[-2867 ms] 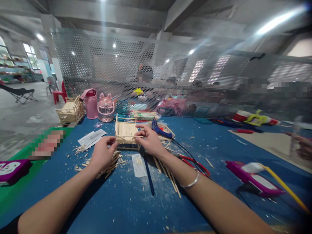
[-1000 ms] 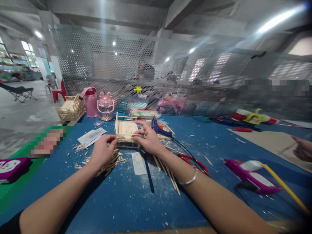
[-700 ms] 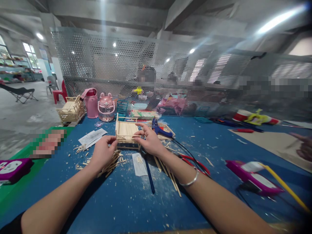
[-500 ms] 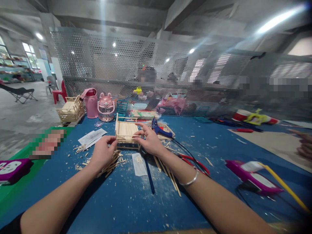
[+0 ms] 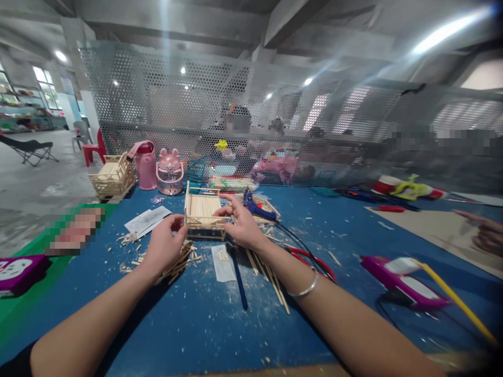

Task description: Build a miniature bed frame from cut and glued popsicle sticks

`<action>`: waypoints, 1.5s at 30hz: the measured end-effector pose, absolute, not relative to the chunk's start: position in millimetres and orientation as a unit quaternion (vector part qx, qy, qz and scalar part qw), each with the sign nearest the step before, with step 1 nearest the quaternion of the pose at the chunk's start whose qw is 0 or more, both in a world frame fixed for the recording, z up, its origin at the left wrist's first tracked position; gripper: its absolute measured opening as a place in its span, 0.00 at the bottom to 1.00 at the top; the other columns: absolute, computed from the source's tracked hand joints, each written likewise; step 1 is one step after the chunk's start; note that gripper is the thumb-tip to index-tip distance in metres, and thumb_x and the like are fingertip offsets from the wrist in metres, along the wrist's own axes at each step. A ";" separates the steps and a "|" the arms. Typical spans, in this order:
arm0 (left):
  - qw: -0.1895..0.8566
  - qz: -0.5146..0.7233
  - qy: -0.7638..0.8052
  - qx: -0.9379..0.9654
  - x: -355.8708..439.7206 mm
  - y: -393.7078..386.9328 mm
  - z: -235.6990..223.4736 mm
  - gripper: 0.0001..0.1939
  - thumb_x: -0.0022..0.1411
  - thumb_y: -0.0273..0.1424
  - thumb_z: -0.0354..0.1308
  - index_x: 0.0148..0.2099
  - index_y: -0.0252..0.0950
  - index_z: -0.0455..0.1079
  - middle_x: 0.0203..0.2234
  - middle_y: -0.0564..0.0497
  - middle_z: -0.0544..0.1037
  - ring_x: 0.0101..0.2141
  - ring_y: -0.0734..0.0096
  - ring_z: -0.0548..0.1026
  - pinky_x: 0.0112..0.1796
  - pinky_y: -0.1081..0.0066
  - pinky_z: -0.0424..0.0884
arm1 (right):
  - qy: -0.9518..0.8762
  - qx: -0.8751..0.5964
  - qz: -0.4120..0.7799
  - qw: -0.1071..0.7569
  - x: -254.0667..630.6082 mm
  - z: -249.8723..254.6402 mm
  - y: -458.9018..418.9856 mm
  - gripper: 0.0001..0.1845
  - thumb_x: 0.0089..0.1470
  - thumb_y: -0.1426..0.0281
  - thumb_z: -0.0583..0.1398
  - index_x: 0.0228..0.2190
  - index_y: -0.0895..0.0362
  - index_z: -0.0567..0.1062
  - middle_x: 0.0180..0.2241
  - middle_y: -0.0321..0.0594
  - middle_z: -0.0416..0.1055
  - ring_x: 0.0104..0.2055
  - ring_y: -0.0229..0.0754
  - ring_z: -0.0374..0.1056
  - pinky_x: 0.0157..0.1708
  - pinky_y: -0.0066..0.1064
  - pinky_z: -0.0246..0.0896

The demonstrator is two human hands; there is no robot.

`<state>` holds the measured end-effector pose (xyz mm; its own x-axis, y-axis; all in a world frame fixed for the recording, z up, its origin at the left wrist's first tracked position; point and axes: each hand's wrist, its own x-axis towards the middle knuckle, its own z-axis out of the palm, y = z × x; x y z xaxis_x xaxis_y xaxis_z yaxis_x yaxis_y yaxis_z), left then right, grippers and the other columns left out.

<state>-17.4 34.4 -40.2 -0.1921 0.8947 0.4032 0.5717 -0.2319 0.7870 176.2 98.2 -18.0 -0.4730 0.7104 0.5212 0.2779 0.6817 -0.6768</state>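
Observation:
A small bed-like model made of wooden sticks (image 5: 203,208) stands on the blue table in front of me. My left hand (image 5: 167,242) is closed at its near left corner, thumb and fingertips on the frame. At the right end, my right hand (image 5: 244,226) has its thumb by the near corner and its curled fingers on the railing; the index finger reaches over the side. Short cut sticks (image 5: 181,266) lie beneath my left hand. Longer sticks (image 5: 275,285) lie below my right wrist, near a white paper slip (image 5: 223,268) and a dark blue rod (image 5: 240,285).
Behind my right hand lies a blue glue gun (image 5: 259,208) with its cable. Pink bottles (image 5: 146,168) and another stick model (image 5: 112,179) stand at the back left. A purple power strip (image 5: 408,287) and another person's hand (image 5: 489,230) are on the right.
The fingers of my right hand have shifted slightly on the model's front right railing. My left hand keeps its place at the left corner.

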 end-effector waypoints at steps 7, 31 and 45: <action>0.155 0.474 0.607 0.618 -18.3 34.9 -39.9 0.12 0.55 0.32 0.51 0.40 0.33 0.70 0.32 0.46 0.77 0.32 0.67 0.73 0.37 0.66 0.67 | -0.802 -0.328 0.278 0.415 171.3 -17.4 93.9 0.32 0.41 0.75 0.59 0.50 0.59 0.58 0.30 0.38 0.72 0.34 0.40 0.69 0.42 0.35 0.59; 0.158 0.468 0.606 0.624 -19.8 34.8 -40.6 0.12 0.56 0.33 0.51 0.40 0.32 0.70 0.32 0.46 0.77 0.33 0.66 0.73 0.38 0.65 0.67 | -0.855 -0.316 0.165 0.376 171.9 -12.3 96.3 0.29 0.48 0.76 0.56 0.53 0.58 0.57 0.28 0.37 0.73 0.32 0.39 0.68 0.40 0.34 0.58; 0.155 0.462 0.603 0.631 -21.7 37.7 -42.2 0.10 0.55 0.32 0.52 0.37 0.33 0.70 0.32 0.46 0.78 0.33 0.66 0.74 0.37 0.66 0.68 | -0.862 -0.309 0.155 0.370 174.6 -10.4 94.3 0.28 0.48 0.75 0.56 0.52 0.57 0.57 0.30 0.37 0.73 0.34 0.40 0.69 0.40 0.34 0.59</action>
<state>-21.7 37.7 -42.2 -0.1547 0.9051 0.3961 0.6188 -0.2238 0.7530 174.6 94.3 -10.4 -0.5350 0.6484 0.5417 0.4183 0.7603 -0.4970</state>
